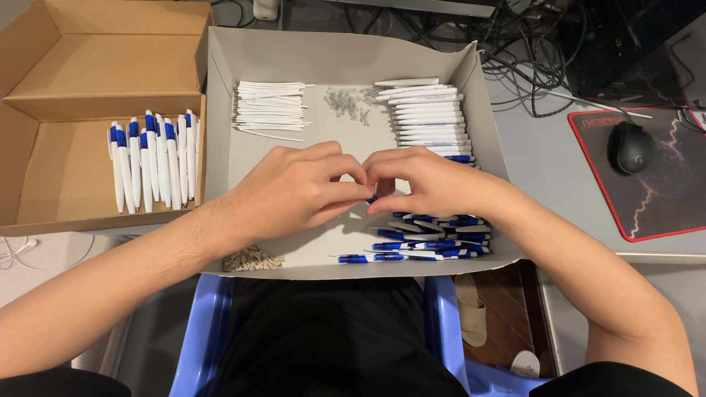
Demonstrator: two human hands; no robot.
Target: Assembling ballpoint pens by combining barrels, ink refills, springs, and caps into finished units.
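My left hand (294,190) and right hand (426,184) meet fingertip to fingertip, pinching a small blue pen part (373,198) between them. Just under my right wrist lie loose blue pieces (430,239); white barrels (426,117) and refills (268,106) wait beyond my knuckles. Far left of my left hand, finished pens (151,162) fill part of a box (44,176). Much seems left. The tray wall (220,88) hems me in.

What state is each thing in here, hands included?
Left hand: fingers curled, fingertips meeting the right hand's over the tray.
Right hand: fingers pinched on a small blue part, mostly hidden.
White tray: open, parts sorted in groups.
White barrels: stacked in a column.
Thin white tubes: bundled side by side.
Blue parts: loose pile.
Finished pens: lined up in cardboard box.
Mouse: untouched on pad.
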